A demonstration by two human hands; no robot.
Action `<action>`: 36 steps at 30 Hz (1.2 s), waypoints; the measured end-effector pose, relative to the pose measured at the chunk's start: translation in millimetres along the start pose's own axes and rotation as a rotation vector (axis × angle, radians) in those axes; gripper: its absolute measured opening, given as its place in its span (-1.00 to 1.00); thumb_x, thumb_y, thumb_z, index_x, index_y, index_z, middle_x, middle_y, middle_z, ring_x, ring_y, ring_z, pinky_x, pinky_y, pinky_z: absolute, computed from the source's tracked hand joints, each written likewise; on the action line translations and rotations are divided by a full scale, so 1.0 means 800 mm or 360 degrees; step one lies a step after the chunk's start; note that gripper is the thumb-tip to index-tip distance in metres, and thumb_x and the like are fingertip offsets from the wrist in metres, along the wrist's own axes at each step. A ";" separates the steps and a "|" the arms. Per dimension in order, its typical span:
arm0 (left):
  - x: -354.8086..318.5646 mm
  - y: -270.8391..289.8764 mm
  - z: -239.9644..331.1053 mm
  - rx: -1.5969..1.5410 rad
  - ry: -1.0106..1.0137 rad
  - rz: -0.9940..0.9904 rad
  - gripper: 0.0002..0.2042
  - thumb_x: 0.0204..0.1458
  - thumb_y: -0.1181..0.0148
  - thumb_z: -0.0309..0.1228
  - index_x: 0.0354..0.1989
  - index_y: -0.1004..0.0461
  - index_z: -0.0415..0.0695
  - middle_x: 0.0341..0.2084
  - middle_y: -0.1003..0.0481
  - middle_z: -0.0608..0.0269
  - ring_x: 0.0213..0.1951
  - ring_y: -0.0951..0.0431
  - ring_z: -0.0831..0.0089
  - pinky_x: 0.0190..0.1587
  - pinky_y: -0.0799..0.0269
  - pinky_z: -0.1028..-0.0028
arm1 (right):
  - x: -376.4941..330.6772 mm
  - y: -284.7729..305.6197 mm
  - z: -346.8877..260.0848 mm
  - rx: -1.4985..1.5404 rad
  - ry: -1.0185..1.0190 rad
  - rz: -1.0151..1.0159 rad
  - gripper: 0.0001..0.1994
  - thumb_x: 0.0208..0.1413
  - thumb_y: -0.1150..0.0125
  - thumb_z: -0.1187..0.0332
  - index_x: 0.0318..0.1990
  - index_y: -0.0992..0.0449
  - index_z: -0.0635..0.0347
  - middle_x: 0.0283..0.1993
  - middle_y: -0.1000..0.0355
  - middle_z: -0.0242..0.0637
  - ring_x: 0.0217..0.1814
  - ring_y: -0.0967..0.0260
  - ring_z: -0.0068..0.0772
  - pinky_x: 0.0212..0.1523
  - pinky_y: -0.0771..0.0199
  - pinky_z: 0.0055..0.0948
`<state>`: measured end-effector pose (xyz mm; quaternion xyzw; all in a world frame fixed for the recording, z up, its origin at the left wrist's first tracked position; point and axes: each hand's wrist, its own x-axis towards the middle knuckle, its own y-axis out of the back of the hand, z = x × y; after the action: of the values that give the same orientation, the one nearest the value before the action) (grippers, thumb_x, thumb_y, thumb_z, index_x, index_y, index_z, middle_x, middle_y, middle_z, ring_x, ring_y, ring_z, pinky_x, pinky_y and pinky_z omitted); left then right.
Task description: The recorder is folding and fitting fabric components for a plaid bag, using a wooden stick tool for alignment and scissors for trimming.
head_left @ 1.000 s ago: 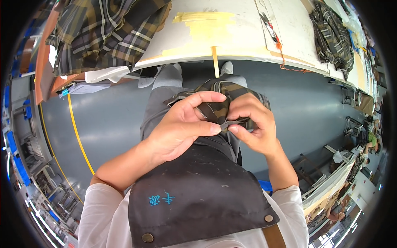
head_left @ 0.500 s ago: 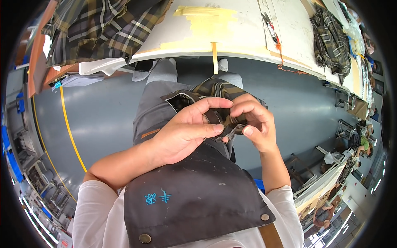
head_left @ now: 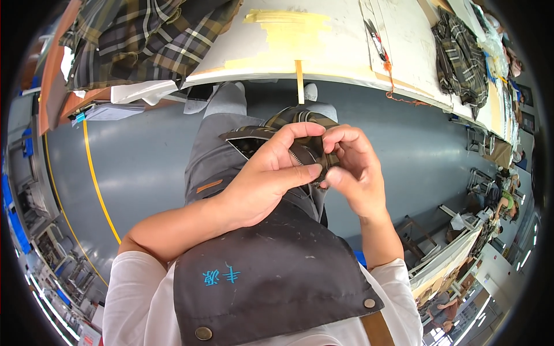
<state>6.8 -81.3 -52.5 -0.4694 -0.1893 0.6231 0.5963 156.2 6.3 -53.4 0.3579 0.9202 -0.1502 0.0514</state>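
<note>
The left hand [head_left: 271, 173] has its thumb pressed on the edge of a dark plaid cloth [head_left: 297, 118], with its index finger arched well apart above; a fingertip shows just under the edge, so the cloth is gripped there. Between thumb and index finger runs a zip [head_left: 295, 157]. The right hand [head_left: 360, 170] is curled just beside, index fingertip at the cloth and thumb near the same edge. Its thumb and index finger stand parted; whether the fingers behind pinch anything I cannot tell.

The cloth is on the near side of the table [head_left: 340, 60], apart from it, over grey trousers [head_left: 210, 147]. Nearer the body, farther from the table, is a dark apron [head_left: 271, 271] with a metal stud at each lower corner in view.

Yellow tape [head_left: 291, 34] covers the table's middle, and a strip [head_left: 300, 86] hangs over its near edge. Right of that on the table lie scissors [head_left: 378, 41] and orange thread [head_left: 389, 78], the thread trailing past the edge. A plaid pile [head_left: 138, 49] fills the table's left end; a plaid bundle [head_left: 460, 57] lies at its right end. Papers [head_left: 112, 112] sit below the left end.
</note>
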 end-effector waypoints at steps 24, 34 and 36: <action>-0.007 -0.008 0.012 -0.0439 -0.0053 0.0230 -0.63 0.03 -0.05 -0.58 0.02 -0.16 -0.21 -0.23 -0.42 0.15 -0.17 -0.44 0.44 -0.04 -0.30 0.51 | 0.003 0.006 0.006 -0.1760 0.1848 0.0379 -0.69 -0.48 -0.37 0.48 -0.39 -0.58 0.10 -0.34 -0.42 -0.42 -0.38 -0.28 -0.38 -0.44 -0.22 -0.42; -0.015 -0.014 0.011 -0.0363 -0.0112 0.0260 -0.64 0.03 -0.05 -0.55 0.02 -0.16 -0.20 -0.21 -0.43 0.13 -0.14 -0.44 0.43 -0.04 -0.30 0.49 | -0.012 0.001 -0.008 -0.1527 0.1727 0.0280 -0.67 -0.51 -0.36 0.54 -0.39 -0.55 0.14 -0.32 -0.42 -0.35 -0.34 -0.32 -0.34 -0.40 -0.30 -0.39; -0.019 -0.017 0.011 -0.0354 -0.0093 0.0231 -0.64 0.04 -0.05 -0.55 0.02 -0.16 -0.20 -0.21 -0.43 0.12 -0.13 -0.44 0.44 -0.04 -0.30 0.49 | -0.012 -0.002 -0.016 -0.1473 0.1617 0.0308 -0.67 -0.49 -0.36 0.54 -0.39 -0.55 0.16 -0.33 -0.42 -0.33 -0.34 -0.32 -0.33 -0.40 -0.31 -0.40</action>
<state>4.7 -89.2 -32.1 -0.5267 -0.2401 0.6532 0.4881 162.8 2.9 -39.2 0.4056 0.7635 0.4492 -0.2253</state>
